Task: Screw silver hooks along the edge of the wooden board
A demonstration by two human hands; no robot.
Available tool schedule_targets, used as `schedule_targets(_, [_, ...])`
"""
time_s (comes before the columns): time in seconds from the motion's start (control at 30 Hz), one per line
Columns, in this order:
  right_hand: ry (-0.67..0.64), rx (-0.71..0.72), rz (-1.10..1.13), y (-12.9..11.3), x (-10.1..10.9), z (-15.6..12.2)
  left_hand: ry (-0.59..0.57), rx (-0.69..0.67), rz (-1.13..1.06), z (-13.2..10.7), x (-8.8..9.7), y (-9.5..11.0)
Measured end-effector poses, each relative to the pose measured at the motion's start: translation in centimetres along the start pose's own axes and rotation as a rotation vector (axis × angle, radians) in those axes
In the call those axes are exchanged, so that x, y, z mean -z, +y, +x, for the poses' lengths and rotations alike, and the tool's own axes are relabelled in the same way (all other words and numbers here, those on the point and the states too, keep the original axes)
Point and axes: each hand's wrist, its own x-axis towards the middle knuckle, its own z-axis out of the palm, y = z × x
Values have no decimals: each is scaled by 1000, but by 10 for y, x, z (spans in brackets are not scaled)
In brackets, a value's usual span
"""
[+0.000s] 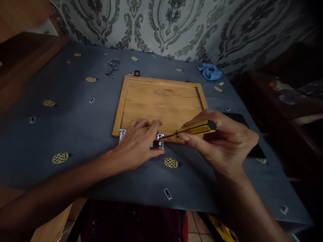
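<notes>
A wooden door panel with a raised frame lies flat on the cloth-covered table. Along its near edge is a silver metal hinge, and a second hinge sits at the near left corner, partly covered by my left hand. My left hand rests on that edge, fingers bent over the panel and thumb beside the first hinge, gripping around it. In my right hand is a yellow and black screwdriver, held between thumb and fingers. Its tip meets the hinge plate.
Several small metal parts lie at the back left, and a brown square piece is behind the panel. A crumpled blue cloth is at the back right. A dark flat object lies under my right wrist. Patterned curtain hangs behind.
</notes>
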Motion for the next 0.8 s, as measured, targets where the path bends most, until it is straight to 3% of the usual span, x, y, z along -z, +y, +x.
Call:
schedule_targets(0.27, [46, 131, -53, 1, -2, -1, 5, 0, 12, 0, -1, 0])
schedule_targets(0.47, [322, 108, 68, -1, -4, 1, -10, -15, 0, 1, -1, 0])
schedule_targets(0.67, [165, 14, 27, -1, -6, -1, 2, 2, 13, 0, -2, -1])
schedule_targets(0.8, [151, -8, 20, -1, -7, -4, -1, 0, 8, 0, -1, 1])
